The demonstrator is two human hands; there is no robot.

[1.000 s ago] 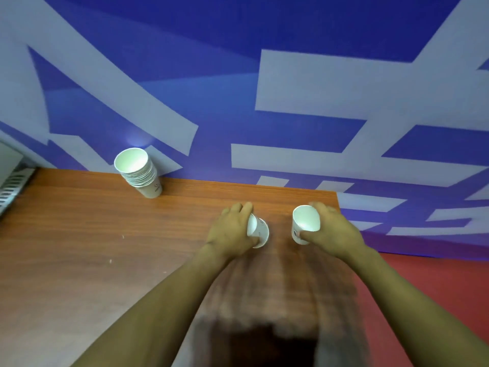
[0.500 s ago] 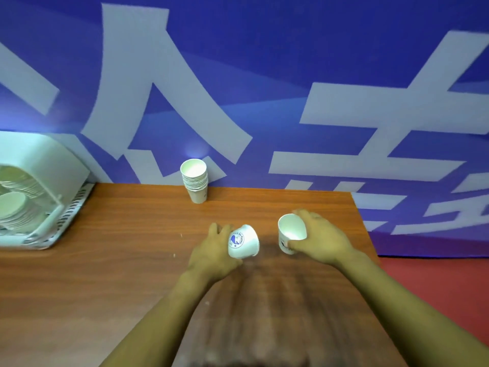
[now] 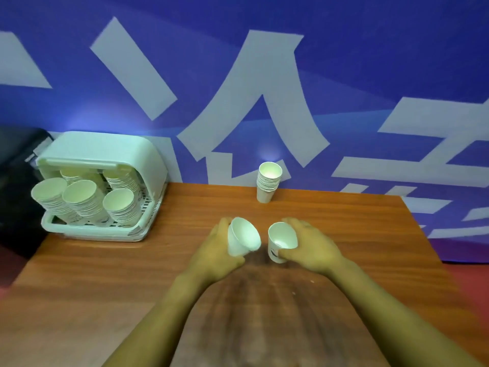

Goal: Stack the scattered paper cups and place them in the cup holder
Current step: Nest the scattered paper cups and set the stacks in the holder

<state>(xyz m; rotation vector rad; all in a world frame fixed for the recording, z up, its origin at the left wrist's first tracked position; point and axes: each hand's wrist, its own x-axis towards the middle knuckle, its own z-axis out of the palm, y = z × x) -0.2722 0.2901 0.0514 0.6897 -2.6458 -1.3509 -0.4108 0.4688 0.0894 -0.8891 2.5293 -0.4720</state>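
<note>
Wooden table (image 3: 330, 215): cup holder (image 3: 105, 181) at left rear, cup stack (image 3: 267, 185) upright at back edge.

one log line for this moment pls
left hand: holds tilted cup | right hand: holds upright cup | cups apart | stack at wall | cup holder part-filled

Large white characters on blue wall banner (image 3: 344, 62), cropped, unreadable; cup print (image 3: 274, 253) too blurred.
</note>
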